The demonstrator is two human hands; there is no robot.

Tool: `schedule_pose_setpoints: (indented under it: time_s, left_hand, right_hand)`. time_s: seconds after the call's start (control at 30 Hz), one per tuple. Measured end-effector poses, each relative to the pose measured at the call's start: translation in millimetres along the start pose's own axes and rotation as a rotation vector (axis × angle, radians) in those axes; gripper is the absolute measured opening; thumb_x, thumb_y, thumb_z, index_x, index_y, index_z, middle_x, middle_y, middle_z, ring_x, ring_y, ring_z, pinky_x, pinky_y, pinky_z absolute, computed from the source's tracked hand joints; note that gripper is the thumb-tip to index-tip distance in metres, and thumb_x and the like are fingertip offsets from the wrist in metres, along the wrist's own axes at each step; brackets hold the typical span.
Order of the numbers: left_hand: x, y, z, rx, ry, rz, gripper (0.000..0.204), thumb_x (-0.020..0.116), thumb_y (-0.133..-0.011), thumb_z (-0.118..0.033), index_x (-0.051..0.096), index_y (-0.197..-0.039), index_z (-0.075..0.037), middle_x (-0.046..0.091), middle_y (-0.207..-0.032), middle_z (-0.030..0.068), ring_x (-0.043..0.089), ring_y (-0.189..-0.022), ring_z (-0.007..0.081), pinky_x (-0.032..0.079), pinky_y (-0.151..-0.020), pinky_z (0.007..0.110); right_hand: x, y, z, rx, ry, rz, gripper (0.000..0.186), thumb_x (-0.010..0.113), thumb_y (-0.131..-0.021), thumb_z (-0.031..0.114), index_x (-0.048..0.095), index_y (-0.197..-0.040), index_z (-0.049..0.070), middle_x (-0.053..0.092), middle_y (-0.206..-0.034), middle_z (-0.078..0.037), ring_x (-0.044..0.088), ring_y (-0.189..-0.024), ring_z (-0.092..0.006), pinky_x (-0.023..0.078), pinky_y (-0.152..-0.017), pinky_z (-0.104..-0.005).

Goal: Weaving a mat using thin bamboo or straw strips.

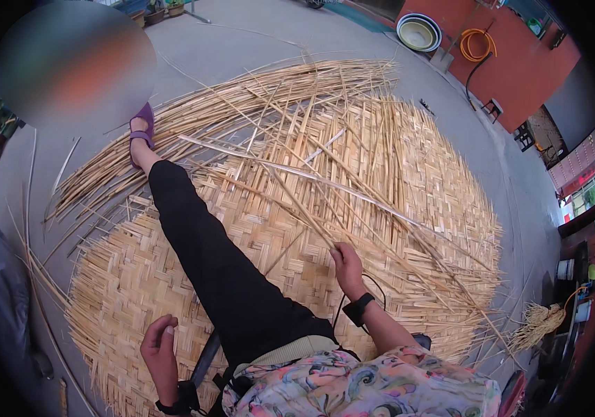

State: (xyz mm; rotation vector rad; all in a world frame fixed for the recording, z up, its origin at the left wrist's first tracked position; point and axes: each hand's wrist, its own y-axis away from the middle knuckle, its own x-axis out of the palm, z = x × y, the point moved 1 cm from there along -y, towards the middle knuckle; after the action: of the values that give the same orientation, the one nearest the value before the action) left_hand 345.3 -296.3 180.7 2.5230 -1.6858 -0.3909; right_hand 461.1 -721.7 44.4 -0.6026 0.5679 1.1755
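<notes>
While the woven mat (134,278) is spreading mid-frame | right hand (348,270), fingers together, is pinching a strip (301,207), likely steadying it | left hand (160,347), lower left, is hovering empty, half-curled

looks like a yard workspace: concrete floor (242,45), red wall (530,66), coiled orange hose (463,46), basins (417,35), woven mat (134,278).

A straw-gold mat (127,271) woven in a broken zigzag pattern covers grey ground (509,174), with tan strips (297,83) along its far edge and one silvery-white strip (297,171) crossing it. Black trousers (217,260), black wristbands (358,310) and a purple shoe (137,135) offset a top (353,389) swirled in pink, blue and orange.
</notes>
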Motion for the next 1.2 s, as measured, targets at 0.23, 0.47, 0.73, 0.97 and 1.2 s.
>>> schedule_pose_setpoints:
  time_s: [0.23, 0.47, 0.73, 0.97, 1.2]
  left_hand:
    - [41.3, 9.8, -26.9, 0.081, -0.061, 0.178, 0.019, 0.059, -0.095, 0.001, 0.068, -0.111, 0.004, 0.070, -0.103, 0.0098, 0.065, -0.099, 0.0161, 0.049, -0.091, 0.028]
    - [44.0, 13.6, -17.7, 0.081, -0.090, 0.230, 0.017, 0.060, -0.093, 0.002, 0.069, -0.107, 0.003, 0.071, -0.101, 0.0102, 0.066, -0.096, 0.0164, 0.050, -0.088, 0.028]
    - [39.9, 21.5, -11.7, 0.060, -0.047, 0.188, 0.019, 0.060, -0.093, 0.002, 0.068, -0.110, 0.004, 0.071, -0.103, 0.0102, 0.066, -0.098, 0.0157, 0.050, -0.089, 0.028]
    - [50.5, 23.8, -5.4, 0.016, -0.043, 0.242, 0.021, 0.059, -0.092, 0.003, 0.068, -0.111, 0.004, 0.071, -0.104, 0.0109, 0.066, -0.099, 0.0165, 0.050, -0.090, 0.028]
    - [53.1, 24.9, -3.3, -0.007, -0.024, 0.256, 0.022, 0.060, -0.092, 0.002, 0.069, -0.112, 0.003, 0.072, -0.105, 0.0112, 0.067, -0.099, 0.0165, 0.050, -0.089, 0.027]
  right_hand:
    - [1.4, -26.8, 15.6, -0.347, 0.063, 0.186, 0.017, 0.065, -0.093, 0.016, 0.065, -0.105, 0.003, 0.065, -0.094, -0.016, 0.061, -0.089, -0.0364, 0.050, -0.078, -0.0435]
    - [0.1, -97.1, -50.8, 0.011, 0.364, -0.069, 0.014, 0.061, -0.086, 0.008, 0.067, -0.099, 0.007, 0.066, -0.091, -0.013, 0.063, -0.089, -0.0356, 0.051, -0.075, -0.0448]
    - [-15.1, -91.6, -23.5, -0.331, 0.498, -0.350, 0.019, 0.066, -0.082, 0.010, 0.066, -0.101, 0.012, 0.063, -0.090, -0.010, 0.063, -0.088, -0.0313, 0.051, -0.072, -0.0460]
    - [-7.4, -47.5, -25.9, -0.253, 0.351, 0.140, 0.010, 0.068, -0.085, 0.014, 0.067, -0.093, 0.009, 0.064, -0.089, -0.010, 0.062, -0.091, -0.0319, 0.052, -0.077, -0.0421]
    - [-1.8, -50.3, -43.8, -0.067, 0.006, 0.286, 0.013, 0.068, -0.086, 0.016, 0.064, -0.092, 0.005, 0.066, -0.092, -0.013, 0.063, -0.090, -0.0341, 0.051, -0.077, -0.0414]
